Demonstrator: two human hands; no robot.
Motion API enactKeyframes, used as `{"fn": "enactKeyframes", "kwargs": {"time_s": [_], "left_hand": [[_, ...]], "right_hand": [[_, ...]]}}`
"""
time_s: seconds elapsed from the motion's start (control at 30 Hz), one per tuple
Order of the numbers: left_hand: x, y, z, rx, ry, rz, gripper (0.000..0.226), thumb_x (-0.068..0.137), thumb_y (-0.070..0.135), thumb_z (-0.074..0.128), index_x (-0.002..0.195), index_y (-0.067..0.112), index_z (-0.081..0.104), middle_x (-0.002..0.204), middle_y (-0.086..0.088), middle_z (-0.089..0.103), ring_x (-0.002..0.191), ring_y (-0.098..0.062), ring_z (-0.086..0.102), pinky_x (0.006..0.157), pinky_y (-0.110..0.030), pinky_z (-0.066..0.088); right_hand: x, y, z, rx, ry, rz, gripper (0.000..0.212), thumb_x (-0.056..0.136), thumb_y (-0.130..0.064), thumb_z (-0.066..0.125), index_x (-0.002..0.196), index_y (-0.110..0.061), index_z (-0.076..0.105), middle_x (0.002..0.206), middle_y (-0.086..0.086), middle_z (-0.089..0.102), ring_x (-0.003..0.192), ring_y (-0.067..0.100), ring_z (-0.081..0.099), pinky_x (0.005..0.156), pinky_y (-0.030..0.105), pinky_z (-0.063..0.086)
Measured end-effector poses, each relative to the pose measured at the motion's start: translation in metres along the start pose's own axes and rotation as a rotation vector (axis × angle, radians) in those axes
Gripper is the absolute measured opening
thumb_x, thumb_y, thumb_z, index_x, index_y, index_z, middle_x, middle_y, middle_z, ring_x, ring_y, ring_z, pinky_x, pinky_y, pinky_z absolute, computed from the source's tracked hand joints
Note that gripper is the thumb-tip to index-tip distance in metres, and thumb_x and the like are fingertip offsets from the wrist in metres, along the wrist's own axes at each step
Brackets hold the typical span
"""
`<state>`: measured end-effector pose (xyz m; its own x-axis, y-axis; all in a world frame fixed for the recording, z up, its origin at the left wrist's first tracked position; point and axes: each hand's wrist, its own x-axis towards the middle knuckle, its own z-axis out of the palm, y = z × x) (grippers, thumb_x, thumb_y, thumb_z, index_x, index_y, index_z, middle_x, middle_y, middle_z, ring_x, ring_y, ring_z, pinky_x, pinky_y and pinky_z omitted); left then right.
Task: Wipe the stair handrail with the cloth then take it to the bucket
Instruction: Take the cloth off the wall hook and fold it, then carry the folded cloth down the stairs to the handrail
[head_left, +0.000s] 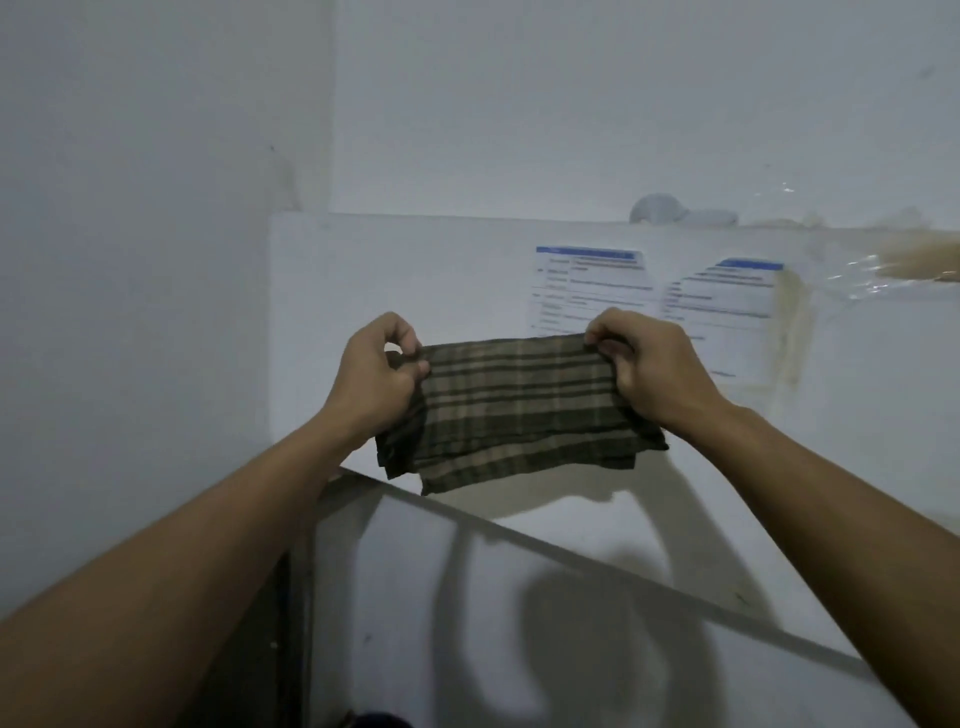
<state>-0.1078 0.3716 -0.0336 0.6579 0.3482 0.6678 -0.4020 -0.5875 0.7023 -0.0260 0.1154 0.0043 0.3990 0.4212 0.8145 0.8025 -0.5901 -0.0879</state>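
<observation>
While the left hand (382, 374) and right hand (652, 366) each pinch a top corner, the plaid cloth (514, 410) hangs spread in mid-air before the white wall (415, 270), probably being squared for wiping (handrail and bucket unseen).

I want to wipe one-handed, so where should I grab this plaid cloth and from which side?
Gather the cloth along its top edge, coming from above. Both the left hand and right hand pinch its upper corners, so it hangs folded and flat below; bunching that edge probably leaves a free wiping pad.
</observation>
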Motion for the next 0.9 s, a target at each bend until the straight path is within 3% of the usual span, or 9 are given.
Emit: {"fn": "enactKeyframes", "kwargs": {"time_s": [0.1,0.23,0.3,0.47,0.57,0.67,0.9], "left_hand": [[-0.017,-0.03,-0.053,0.077,0.037,-0.026,0.009,0.085,-0.006,0.057,0.084,0.003,0.058,0.092,-0.008,0.064,0.079,-0.024,0.065,0.067,-0.033,0.056],[-0.043,-0.064,-0.113,0.15,0.132,-0.121,0.019,0.089,-0.001,0.056,0.093,0.007,0.073,0.095,-0.002,0.07,0.087,-0.003,0.062,0.069,-0.009,0.053],[-0.057,-0.079,-0.142,0.217,0.179,-0.178,0.022,0.09,-0.001,0.055,0.099,0.006,0.073,0.099,-0.003,0.071,0.089,-0.004,0.062,0.073,-0.005,0.049],[-0.092,-0.106,-0.205,0.434,0.22,-0.338,0.025,0.09,0.006,0.058,0.113,0.01,0.067,0.109,-0.002,0.066,0.102,-0.016,0.059,0.094,-0.028,0.05],[-0.115,-0.107,-0.232,0.515,0.291,-0.443,0.046,0.076,0.014,0.076,0.119,0.015,0.06,0.11,0.003,0.064,0.102,-0.011,0.061,0.089,-0.021,0.049],[-0.138,-0.101,-0.254,0.701,0.374,-0.512,0.049,0.076,0.006,0.073,0.122,0.016,0.058,0.115,0.002,0.059,0.105,-0.013,0.057,0.092,-0.024,0.047],[-0.23,-0.062,-0.302,1.048,0.58,-0.699,0.042,0.084,0.004,0.064,0.124,0.015,0.06,0.109,0.003,0.056,0.102,-0.014,0.051,0.095,-0.025,0.043]], "right_hand": [[0.012,-0.031,0.06,0.091,-0.051,-0.064,0.018,0.088,-0.004,0.054,0.095,-0.013,0.067,0.092,0.008,0.069,0.084,0.025,0.062,0.081,0.043,0.051],[0.025,-0.075,0.135,0.24,-0.152,-0.135,0.03,0.084,0.002,0.054,0.103,-0.012,0.072,0.096,0.011,0.069,0.087,0.027,0.062,0.082,0.044,0.053],[0.032,-0.101,0.17,0.315,-0.22,-0.173,0.036,0.082,0.007,0.052,0.105,-0.011,0.072,0.095,0.01,0.067,0.089,0.027,0.061,0.084,0.042,0.052],[0.049,-0.167,0.247,0.491,-0.389,-0.297,0.039,0.085,0.008,0.045,0.113,-0.008,0.068,0.1,0.011,0.062,0.096,0.025,0.057,0.088,0.027,0.044],[0.055,-0.208,0.281,0.632,-0.438,-0.388,0.031,0.089,-0.004,0.052,0.118,-0.008,0.064,0.103,0.011,0.06,0.096,0.022,0.056,0.086,0.024,0.04],[0.057,-0.25,0.311,0.733,-0.486,-0.49,0.041,0.084,-0.017,0.068,0.123,-0.011,0.06,0.104,0.006,0.056,0.095,0.017,0.053,0.088,0.024,0.039],[0.027,-0.367,0.346,0.951,-0.541,-0.78,0.039,0.086,-0.005,0.061,0.125,-0.008,0.059,0.112,0.01,0.051,0.102,0.018,0.048,0.093,0.023,0.036]]}}
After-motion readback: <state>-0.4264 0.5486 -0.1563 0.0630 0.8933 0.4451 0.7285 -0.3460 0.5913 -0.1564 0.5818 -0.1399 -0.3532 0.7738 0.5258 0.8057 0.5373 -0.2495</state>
